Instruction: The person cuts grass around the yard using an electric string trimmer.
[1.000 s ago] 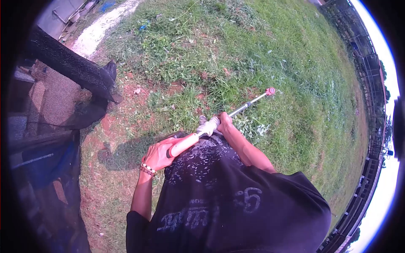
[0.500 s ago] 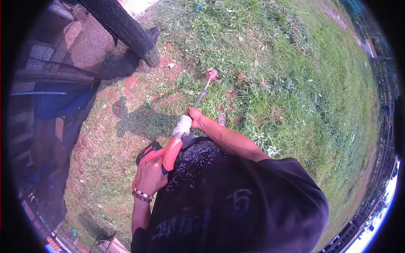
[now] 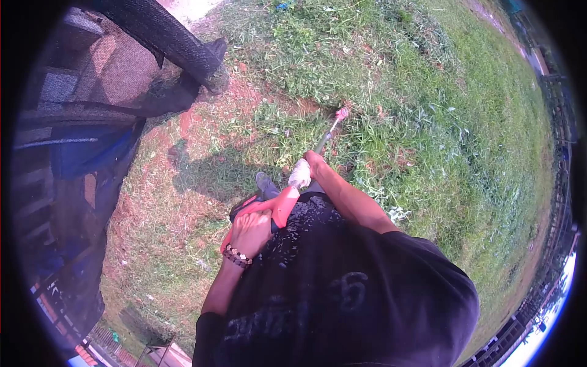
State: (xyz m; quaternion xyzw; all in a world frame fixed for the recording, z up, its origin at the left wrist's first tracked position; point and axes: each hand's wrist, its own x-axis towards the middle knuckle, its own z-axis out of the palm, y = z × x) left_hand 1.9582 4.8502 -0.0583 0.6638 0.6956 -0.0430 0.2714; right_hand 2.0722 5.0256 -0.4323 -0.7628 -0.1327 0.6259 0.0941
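A cordless grass trimmer (image 3: 284,207) with a red and black body runs slantwise from my waist out over the grass. My left hand (image 3: 252,232), with beaded bracelets at the wrist, is closed around its rear handle. Farther along, my right hand (image 3: 314,162) grips the shaft just beyond a white wrapping (image 3: 300,174). The trimmer's pink-red head (image 3: 342,114) is low among the grass ahead of me; whatever cuts beneath it is too small to make out. Pale bits are scattered over the front of my dark shirt (image 3: 367,287).
To the left hangs dark netting (image 3: 79,183), with a thick net-wrapped pole (image 3: 165,43) at the upper left. Cut grass and reddish soil (image 3: 238,98) lie near it. Taller green grass (image 3: 477,140) spreads to the right, up to a fence (image 3: 559,153). My shoe (image 3: 266,183) shows below.
The trimmer and both hands have swung to the right, its head moving right and slightly nearer. A shoe now shows left of the shaft. Both hands keep their hold.
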